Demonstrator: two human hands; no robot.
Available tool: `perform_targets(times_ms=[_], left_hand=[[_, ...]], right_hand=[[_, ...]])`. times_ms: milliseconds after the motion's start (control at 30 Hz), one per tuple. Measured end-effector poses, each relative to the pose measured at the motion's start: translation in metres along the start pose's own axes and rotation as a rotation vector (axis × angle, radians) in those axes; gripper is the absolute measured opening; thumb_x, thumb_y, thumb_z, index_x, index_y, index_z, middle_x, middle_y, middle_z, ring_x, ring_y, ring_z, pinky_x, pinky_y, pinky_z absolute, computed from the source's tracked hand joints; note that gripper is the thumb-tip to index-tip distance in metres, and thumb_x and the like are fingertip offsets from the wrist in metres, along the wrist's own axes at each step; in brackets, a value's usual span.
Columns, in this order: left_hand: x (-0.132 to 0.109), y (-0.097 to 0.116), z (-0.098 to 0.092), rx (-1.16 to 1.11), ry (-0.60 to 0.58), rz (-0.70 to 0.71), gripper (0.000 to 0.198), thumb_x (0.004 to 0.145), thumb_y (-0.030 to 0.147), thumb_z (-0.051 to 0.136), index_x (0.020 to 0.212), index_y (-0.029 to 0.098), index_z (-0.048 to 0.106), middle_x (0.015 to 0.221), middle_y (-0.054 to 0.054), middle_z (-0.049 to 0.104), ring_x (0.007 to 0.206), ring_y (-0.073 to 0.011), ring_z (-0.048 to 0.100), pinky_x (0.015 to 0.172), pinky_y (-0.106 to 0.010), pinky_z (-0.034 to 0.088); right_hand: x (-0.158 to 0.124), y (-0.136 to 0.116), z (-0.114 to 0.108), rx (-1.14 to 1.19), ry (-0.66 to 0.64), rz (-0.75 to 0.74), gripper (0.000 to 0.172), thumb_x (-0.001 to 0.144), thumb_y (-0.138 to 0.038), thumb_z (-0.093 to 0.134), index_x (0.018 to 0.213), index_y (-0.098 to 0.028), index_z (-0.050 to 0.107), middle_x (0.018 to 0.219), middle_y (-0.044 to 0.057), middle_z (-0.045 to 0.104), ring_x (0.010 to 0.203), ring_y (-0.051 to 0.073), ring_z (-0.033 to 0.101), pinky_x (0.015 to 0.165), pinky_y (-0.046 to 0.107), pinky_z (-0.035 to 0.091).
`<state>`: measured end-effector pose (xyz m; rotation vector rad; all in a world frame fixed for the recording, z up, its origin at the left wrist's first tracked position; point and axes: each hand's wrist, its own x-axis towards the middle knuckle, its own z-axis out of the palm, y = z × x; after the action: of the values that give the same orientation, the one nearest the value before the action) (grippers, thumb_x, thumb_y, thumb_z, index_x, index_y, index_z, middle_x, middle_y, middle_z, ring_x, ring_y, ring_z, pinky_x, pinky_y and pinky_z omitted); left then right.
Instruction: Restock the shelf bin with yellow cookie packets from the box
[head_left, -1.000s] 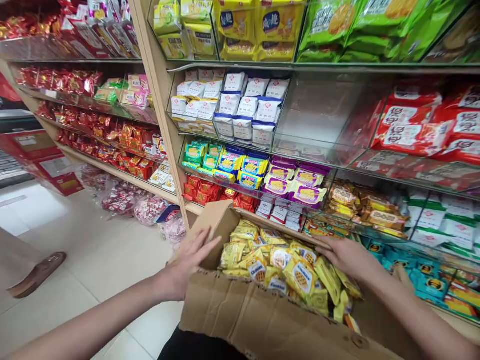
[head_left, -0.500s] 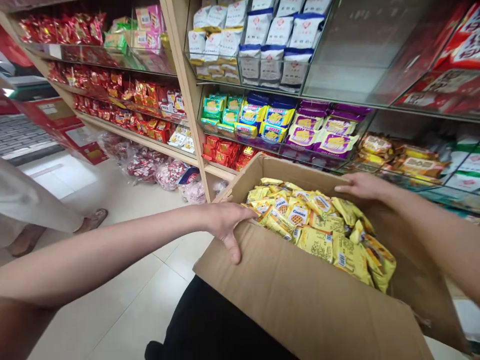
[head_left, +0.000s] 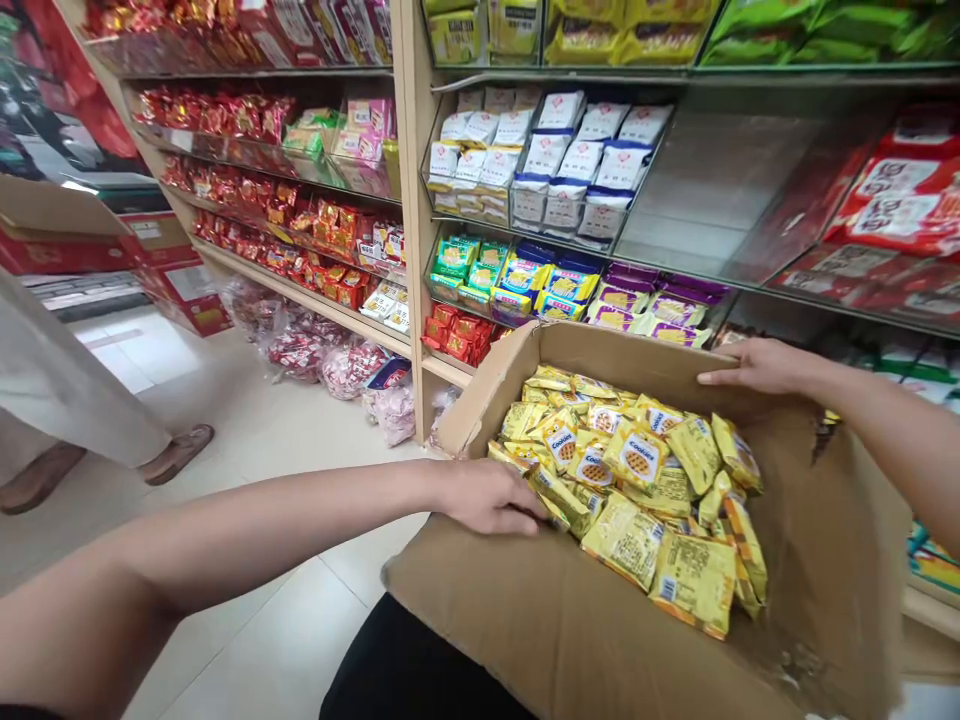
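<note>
An open cardboard box [head_left: 570, 630] sits in front of me, filled with several yellow cookie packets [head_left: 637, 470]. My left hand [head_left: 487, 495] rests on the box's near left rim, fingers curled over the edge beside the packets. My right hand [head_left: 754, 365] grips the far right rim, fingers laid along the cardboard. Neither hand holds a packet.
Shelves [head_left: 409, 200] of snack packets rise behind the box: white and blue packs [head_left: 547, 165], red packs [head_left: 900, 195], purple packs [head_left: 652, 300]. Bags of pink and red sweets [head_left: 330, 365] lie on the tiled floor. Another person's legs and sandals [head_left: 176, 452] stand at left.
The box has tilted and shifted, its flaps no longer showing. My left hand moved from the side flap onto the near rim, and my right hand slid to the far rim.
</note>
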<state>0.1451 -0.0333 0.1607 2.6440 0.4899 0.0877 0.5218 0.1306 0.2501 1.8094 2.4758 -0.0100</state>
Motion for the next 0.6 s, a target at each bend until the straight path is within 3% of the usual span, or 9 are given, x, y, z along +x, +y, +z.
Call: perform_targets(times_ms=[167,267,467,600], left_hand=[[0.033,0.007,-0.011,-0.196,-0.213,-0.160,0.083,0.057,0.069,0.058,0.120,0.017,0.049,0.112,-0.012,0.061,0.099,-0.0290,0.058,0.082,-0.036,0.047],[0.048,0.000,-0.014,-0.248,-0.295,-0.210,0.083,0.052,0.073,0.057,0.115,0.019,0.053,0.109,-0.011,0.062,0.095,-0.0297,0.060,0.080,-0.037,0.047],[0.058,-0.015,-0.021,-0.191,-0.245,-0.196,0.065,0.049,0.067,0.065,0.099,0.025,0.062,0.093,-0.006,0.068,0.085,-0.0282,0.063,0.072,-0.035,0.048],[0.057,-0.027,-0.024,-0.318,-0.318,-0.212,0.081,0.042,0.063,0.071,0.112,0.026,0.057,0.106,-0.004,0.065,0.095,-0.0282,0.061,0.078,-0.033,0.048]], right_hand=[[0.019,0.014,0.015,0.071,-0.130,0.059,0.036,0.074,-0.040,0.056,0.096,-0.013,0.064,0.095,0.009,0.067,0.084,0.021,0.060,0.071,0.026,0.043],[0.026,0.018,0.023,0.105,-0.155,0.089,0.035,0.074,-0.038,0.057,0.099,-0.013,0.063,0.095,0.008,0.068,0.083,0.019,0.061,0.070,0.024,0.042],[0.025,0.019,0.028,0.087,-0.109,0.090,0.035,0.074,-0.036,0.058,0.099,-0.012,0.062,0.094,0.011,0.067,0.083,0.021,0.060,0.071,0.026,0.041],[0.016,0.026,0.016,0.062,-0.082,0.095,0.031,0.074,-0.039,0.057,0.091,-0.014,0.064,0.091,0.010,0.067,0.083,0.021,0.059,0.071,0.027,0.040]])
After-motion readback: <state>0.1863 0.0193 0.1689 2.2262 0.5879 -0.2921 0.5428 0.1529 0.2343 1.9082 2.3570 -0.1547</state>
